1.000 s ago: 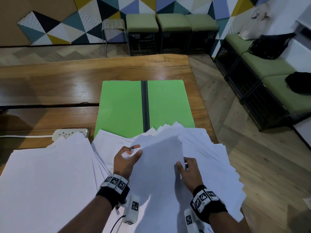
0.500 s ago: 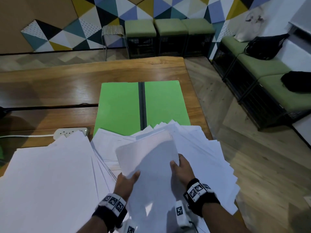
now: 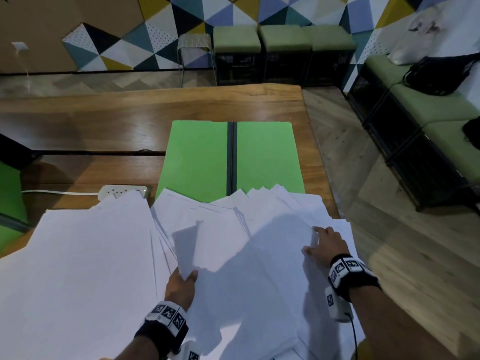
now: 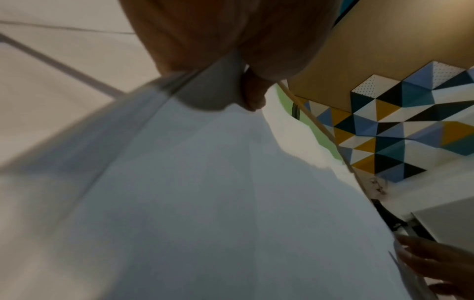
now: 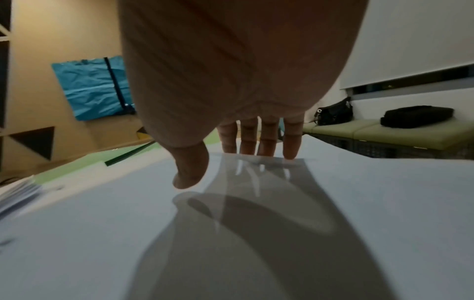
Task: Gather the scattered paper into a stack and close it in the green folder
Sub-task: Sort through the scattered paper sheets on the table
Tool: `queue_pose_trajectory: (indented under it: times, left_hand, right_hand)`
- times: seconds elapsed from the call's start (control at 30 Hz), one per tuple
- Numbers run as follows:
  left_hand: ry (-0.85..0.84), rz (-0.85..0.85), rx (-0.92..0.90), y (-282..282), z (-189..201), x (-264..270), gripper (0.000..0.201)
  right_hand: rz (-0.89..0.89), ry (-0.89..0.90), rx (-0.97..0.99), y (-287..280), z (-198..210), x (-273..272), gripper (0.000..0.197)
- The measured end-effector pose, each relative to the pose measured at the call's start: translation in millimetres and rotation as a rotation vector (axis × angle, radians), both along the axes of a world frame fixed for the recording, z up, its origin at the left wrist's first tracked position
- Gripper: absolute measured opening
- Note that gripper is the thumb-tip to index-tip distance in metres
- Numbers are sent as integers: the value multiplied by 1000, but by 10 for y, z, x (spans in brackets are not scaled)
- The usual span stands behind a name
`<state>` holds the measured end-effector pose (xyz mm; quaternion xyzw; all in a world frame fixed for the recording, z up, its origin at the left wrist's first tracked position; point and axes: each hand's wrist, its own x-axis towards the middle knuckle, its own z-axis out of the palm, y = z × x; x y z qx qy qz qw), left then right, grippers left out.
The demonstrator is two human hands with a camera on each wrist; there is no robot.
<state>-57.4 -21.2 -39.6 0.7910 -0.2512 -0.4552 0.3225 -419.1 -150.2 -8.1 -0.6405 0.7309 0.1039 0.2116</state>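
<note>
The green folder [image 3: 197, 162] lies open and flat on the wooden table [image 3: 104, 131], its dark spine [image 3: 230, 157] running away from me. Several white sheets of paper [image 3: 78, 268] are fanned over the near half of the table and overlap the folder's near edge. My left hand [image 3: 185, 276] pinches the near corner of a lifted sheet [image 3: 197, 245], thumb on top; the left wrist view shows the thumb [image 4: 250, 95] pressed on that sheet [image 4: 205, 182]. My right hand [image 3: 315, 242] lies at the right of the pile, its straight fingers [image 5: 266, 134] reaching over the far edge of a sheet [image 5: 282, 223], the thumb above it.
A white power strip [image 3: 124, 192] with its cable lies left of the folder, partly under paper. The table's right edge [image 3: 322, 162] runs close by the folder and my right hand. Green benches [image 3: 428, 105] carrying black bags [image 3: 439, 76] stand to the right, stools [image 3: 236, 37] behind.
The left hand has pulled back toward me, keeping its pinch on the sheet. The right hand has left the middle of the pile and moved out to its right side.
</note>
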Motion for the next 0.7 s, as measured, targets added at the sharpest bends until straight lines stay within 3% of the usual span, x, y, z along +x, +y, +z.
queue_pose_trajectory:
  times: [0.1, 0.17, 0.23, 0.33, 0.43, 0.53, 0.7]
  left_hand:
    - [-32, -38, 23, -3, -11, -36, 32]
    - [-48, -52, 37, -18, -2, -40, 33]
    - [-56, -53, 49, -21, 9, -42, 34]
    - [-62, -50, 61, -15, 12, -48, 33]
    - [-62, -49, 62, -25, 14, -48, 34]
    - [-64, -54, 57, -38, 29, -39, 34]
    - [-37, -52, 46, -58, 86, -40, 33]
  right_hand:
    - [52, -44, -49, 25, -31, 12, 71]
    - [-44, -222, -8, 13, -30, 32, 70]
    - [-76, -286, 24, -29, 0, 49, 67]
    - [37, -189, 51, -98, 51, 63, 59]
    - [38, -199, 64, -120, 57, 39, 51]
    - [-25, -287, 18, -140, 146, 15, 47]
    - [-55, -384, -215, -339, 671, -141, 37]
